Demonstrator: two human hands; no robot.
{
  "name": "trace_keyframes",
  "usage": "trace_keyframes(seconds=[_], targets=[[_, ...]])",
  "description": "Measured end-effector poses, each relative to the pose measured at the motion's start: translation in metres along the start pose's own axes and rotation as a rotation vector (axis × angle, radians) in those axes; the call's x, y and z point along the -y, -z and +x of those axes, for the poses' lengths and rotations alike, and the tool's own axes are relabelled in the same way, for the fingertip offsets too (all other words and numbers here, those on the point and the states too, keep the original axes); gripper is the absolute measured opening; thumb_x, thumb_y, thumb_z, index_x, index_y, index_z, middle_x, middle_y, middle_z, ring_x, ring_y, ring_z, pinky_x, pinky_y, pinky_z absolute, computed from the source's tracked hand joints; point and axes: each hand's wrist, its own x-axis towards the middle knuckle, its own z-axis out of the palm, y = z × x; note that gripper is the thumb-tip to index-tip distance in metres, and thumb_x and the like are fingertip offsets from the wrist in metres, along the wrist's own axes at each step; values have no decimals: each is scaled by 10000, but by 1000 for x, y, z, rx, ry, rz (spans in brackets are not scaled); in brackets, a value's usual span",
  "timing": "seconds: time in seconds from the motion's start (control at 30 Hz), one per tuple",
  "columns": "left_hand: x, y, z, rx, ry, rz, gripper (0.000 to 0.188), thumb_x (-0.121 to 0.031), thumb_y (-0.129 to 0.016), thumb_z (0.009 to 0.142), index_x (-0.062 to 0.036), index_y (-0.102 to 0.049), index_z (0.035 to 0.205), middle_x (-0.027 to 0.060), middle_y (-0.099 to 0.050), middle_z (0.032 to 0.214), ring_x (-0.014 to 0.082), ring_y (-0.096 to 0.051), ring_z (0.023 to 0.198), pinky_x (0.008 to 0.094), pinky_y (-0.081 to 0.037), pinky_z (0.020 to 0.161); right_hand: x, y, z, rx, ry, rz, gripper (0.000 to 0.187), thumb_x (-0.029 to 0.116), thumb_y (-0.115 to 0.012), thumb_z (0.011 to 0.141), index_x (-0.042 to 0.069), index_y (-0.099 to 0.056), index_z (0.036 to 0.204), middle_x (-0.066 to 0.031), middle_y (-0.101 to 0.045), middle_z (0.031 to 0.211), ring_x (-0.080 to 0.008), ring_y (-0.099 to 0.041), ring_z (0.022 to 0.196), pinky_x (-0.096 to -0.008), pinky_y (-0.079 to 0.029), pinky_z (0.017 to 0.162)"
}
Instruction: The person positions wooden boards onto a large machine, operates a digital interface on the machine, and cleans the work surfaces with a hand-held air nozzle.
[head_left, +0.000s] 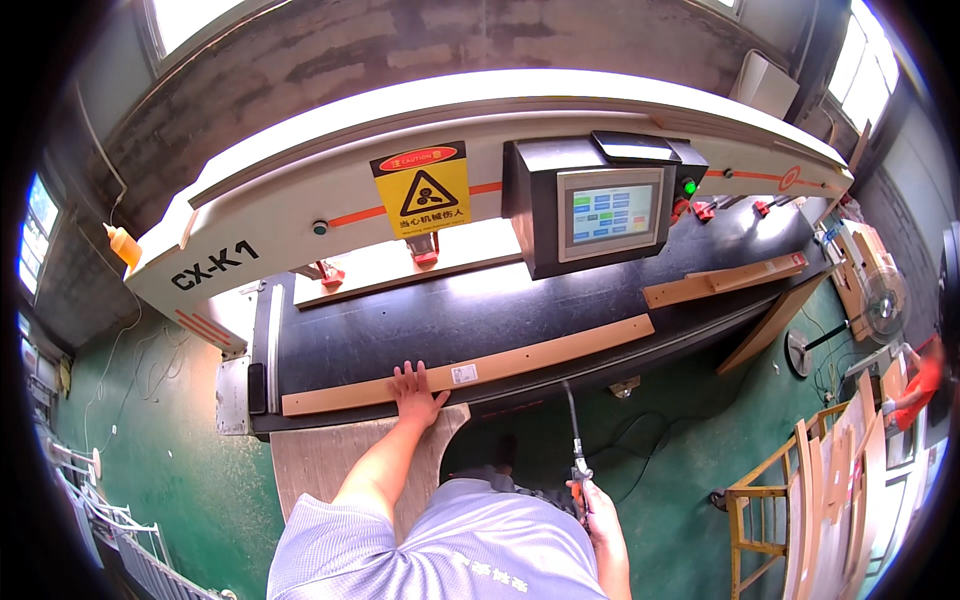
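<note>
My left hand (416, 393) lies with its fingers spread across a long light-brown wooden strip (550, 347). That strip rests along the near edge of the black machine table (440, 325) and bears a small white label (464, 374) just right of my fingers. Low and to the right, my right hand (601, 512) is wrapped round an air blow gun (577, 458). Its long thin nozzle points up toward the table's front edge, apart from the strip. Part of the gun's handle is hidden by my fingers.
Above the table runs a white machine beam (290, 205) with a yellow warning sign (423, 190) and a touchscreen (610, 213). Red clamps (427, 257) hold a pale board behind. More strips (725, 280) lie at right. A fan (880, 300), a yellow trolley (745, 520) and a person in orange (915, 388) stand beyond.
</note>
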Motion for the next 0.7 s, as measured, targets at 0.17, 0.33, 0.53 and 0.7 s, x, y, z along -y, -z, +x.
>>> trace_keyframes(seconds=[0.17,0.33,0.53,0.7], targets=[[-6,4,1,53,12,-5,1093,-720,-548,945,-146,9,1690,193,84,1747,456,126,1594,673,74,1235,-16,5,11,5,32,-47,405,369,-502,1116,37,-698,1237,65,-533,716,-44,-400,497,-221,-328,458],[-4,4,0,51,17,-4,1094,-721,-545,945,-148,16,1689,188,97,1747,452,139,1593,670,78,1236,-18,6,13,16,41,-61,408,372,-506,1115,33,-699,1231,66,-526,717,-41,-394,498,-221,-322,460],[-5,1,2,50,14,-3,1093,-714,-552,946,-150,17,1689,185,95,1748,452,138,1593,669,81,1237,-17,8,14,18,38,-64,410,374,-509,1114,31,-700,1231,66,-523,714,-43,-397,497,-224,-322,458],[-3,3,1,46,23,-1,1089,-710,-558,945,-148,4,1689,189,84,1748,454,135,1593,666,85,1237,-16,7,13,22,29,-89,411,377,-515,1111,32,-704,1231,65,-526,716,-45,-402,497,-226,-324,454]])
